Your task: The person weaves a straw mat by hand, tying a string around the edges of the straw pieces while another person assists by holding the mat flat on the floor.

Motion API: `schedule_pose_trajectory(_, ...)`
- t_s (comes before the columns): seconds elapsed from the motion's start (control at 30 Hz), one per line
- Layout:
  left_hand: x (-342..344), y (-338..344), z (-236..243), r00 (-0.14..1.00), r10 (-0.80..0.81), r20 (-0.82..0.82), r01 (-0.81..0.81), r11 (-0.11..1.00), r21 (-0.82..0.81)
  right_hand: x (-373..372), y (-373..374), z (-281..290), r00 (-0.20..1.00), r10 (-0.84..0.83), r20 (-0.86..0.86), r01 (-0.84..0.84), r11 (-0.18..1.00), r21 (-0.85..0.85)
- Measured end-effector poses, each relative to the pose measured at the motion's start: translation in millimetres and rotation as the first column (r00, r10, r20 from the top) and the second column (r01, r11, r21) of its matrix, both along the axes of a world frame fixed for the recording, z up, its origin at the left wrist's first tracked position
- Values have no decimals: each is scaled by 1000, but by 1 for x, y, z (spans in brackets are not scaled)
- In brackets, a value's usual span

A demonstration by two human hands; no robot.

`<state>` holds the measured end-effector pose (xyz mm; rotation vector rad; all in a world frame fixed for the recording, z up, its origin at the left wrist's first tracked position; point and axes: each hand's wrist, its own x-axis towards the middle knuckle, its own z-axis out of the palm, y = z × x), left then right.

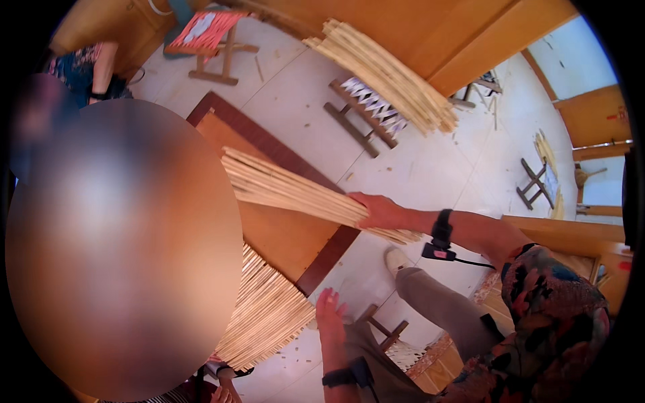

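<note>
My right hand (pixel 379 209) is closed around the near end of a bundle of thin pale sticks (pixel 289 190), which stretches to the upper left over a low brown table (pixel 285 235) with a dark red border. Some stick ends poke out past my wrist. Lower down, my left hand (pixel 330 314) is raised with its fingers apart and holds nothing. It is close to the corner of a row of similar sticks (pixel 269 309), laid side by side like a mat. A large blurred round patch hides the far left parts of both the table and this row.
Another stick bundle (pixel 390 74) lies across a folding stool (pixel 359 117) at the back. A red-strapped stool (pixel 215 50) stands upper left, a further folding stool (pixel 536 185) at right. Other people's arm (pixel 102 70) and hand (pixel 222 393) show at left.
</note>
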<state>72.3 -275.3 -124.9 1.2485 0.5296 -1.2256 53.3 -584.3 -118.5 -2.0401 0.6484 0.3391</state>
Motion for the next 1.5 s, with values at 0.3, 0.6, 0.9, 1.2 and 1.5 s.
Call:
schedule_pose_trajectory(0.3, -6, -117, 46, 970, 161, 184, -52, 871, -488, -100, -3, 188, 996, 36, -77, -3, 924, 383)
schedule_pose_trajectory(0.6, -51, -137, 147, 862, 440, -250, -504, 697, -511, -110, -9, 220, 985, 165, -51, -144, 945, 293)
schedule_pose_trajectory(0.9, -68, -125, 152, 753, 466, -465, -656, 587, -474, -111, 17, 199, 971, 179, -159, -60, 826, 561)
schedule_pose_trajectory(1.2, -94, -36, 131, 932, -87, 351, 109, 993, -44, -133, 6, 211, 967, 86, -242, 64, 831, 552)
schedule_pose_trajectory(1.5, -251, 176, 210, 44, -999, 7, 878, 42, 477, -200, -44, 196, 935, 115, -337, -55, 982, 183)
